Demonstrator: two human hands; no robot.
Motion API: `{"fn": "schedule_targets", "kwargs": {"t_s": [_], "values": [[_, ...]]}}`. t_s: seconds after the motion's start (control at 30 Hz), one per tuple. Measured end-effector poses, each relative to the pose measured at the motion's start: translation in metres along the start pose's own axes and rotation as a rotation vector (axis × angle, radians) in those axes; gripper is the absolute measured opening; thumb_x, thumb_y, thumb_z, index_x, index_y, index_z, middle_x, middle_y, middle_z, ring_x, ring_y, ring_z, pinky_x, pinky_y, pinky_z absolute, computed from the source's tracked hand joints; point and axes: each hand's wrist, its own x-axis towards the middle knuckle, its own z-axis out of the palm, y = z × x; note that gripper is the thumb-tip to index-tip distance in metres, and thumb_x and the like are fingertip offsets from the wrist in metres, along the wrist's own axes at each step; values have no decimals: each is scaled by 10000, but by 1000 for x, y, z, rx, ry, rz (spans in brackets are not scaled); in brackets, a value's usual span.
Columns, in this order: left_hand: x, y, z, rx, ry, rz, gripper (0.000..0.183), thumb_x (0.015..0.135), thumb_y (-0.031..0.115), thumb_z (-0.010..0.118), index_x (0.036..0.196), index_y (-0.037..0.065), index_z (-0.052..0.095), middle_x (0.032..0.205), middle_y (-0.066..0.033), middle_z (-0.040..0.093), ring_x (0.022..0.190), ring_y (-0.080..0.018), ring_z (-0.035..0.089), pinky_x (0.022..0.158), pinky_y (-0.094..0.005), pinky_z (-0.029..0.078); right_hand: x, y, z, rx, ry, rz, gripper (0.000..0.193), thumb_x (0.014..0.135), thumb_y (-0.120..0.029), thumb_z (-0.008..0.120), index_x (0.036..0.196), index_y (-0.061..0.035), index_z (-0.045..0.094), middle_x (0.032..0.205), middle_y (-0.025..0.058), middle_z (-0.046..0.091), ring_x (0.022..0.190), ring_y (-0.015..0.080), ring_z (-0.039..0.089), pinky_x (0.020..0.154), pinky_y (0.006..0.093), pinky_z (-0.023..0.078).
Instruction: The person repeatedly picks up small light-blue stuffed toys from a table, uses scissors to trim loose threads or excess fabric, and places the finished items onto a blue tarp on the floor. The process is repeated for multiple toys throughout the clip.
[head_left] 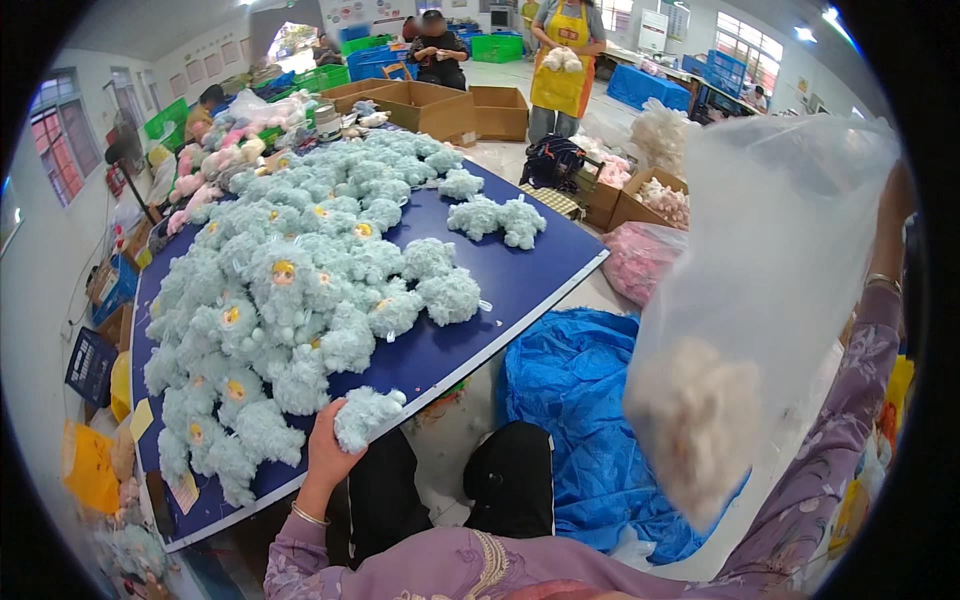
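"What do your hands have?"

"My left hand [333,449] grips a pale blue plush toy [366,419] at the desk's [440,370] near edge. My right hand [897,195], well off the desk's right side, holds a clear plastic bag [780,230] up by its top; the fingers there are hard to make out. Pale, blurred pieces sit in its bottom."

"Any open room?"

"Bare blue surface runs along the desk's near edge from my toy to its right corner. A heap of matching toys [290,235] crowds the desk's left and middle."

"What's around?"

"My knees [508,480] are just beside the desk's near edge. Blue sheeting [575,390] lies right of the desk, partly hidden behind my raised bag. A pink-filled bag [643,262] sits just past the desk's right corner. Cardboard boxes [432,110] and a person in a yellow apron [566,70] stand beyond its far edge."
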Motion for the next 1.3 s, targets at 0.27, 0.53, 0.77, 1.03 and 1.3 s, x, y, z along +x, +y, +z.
{"fn": "schedule_targets", "kwargs": {"t_s": [0.27, 0.53, 0.77, 1.03, 1.3], "values": [[-1, -3, -1, 56, 11, 12, 723, 597, 102, 788, 1252, 61, 484, 1148, -158, 564, 1072, -355, 558, 913, -402, 459, -141, -51, 47, 455, -497, 131, 611, 881, -556, 534, 639, 0, 603, 570, 137, 549, 561, 268, 527, 624, 421, 438], [7, -4, 11, 67, 10, 34, 714, 607, 120, 792, 1249, 62, 485, 1151, -159, 565, 1064, -355, 566, 899, -401, 468, -428, -133, 99, 599, -868, 304, 484, 878, -392, 565, 632, 24, 602, 532, 104, 551, 430, 254, 540, 425, 379, 419], [-4, 3, -2, 82, 0, -60, 704, 607, 122, 793, 1240, 59, 491, 1133, -157, 571, 1051, -348, 572, 891, -399, 472, -432, -232, 52, 809, -1239, 345, 430, 862, -318, 596, 579, 3, 558, 486, 71, 500, 345, 196, 466, 347, 350, 367], [-4, -13, 5, -260, 41, -75, 682, 647, 96, 775, 1255, 28, 473, 1171, -143, 586, 1103, -274, 580, 946, -391, 459, -431, -248, 16, 821, -1411, 423, 323, 841, -240, 561, 636, 10, 568, 496, 73, 510, 315, 191, 421, 320, 356, 347], [432, 154, -52, 262, 217, 454, 727, 724, 457, 752, 1277, 57, 503, 1033, -148, 672, 928, -270, 662, 829, -393, 512, -447, -267, 16, 806, -1331, 46, 322, 820, -204, 535, 706, 81, 633, 599, 166, 610, 404, 269, 553, 392, 401, 456]]}}
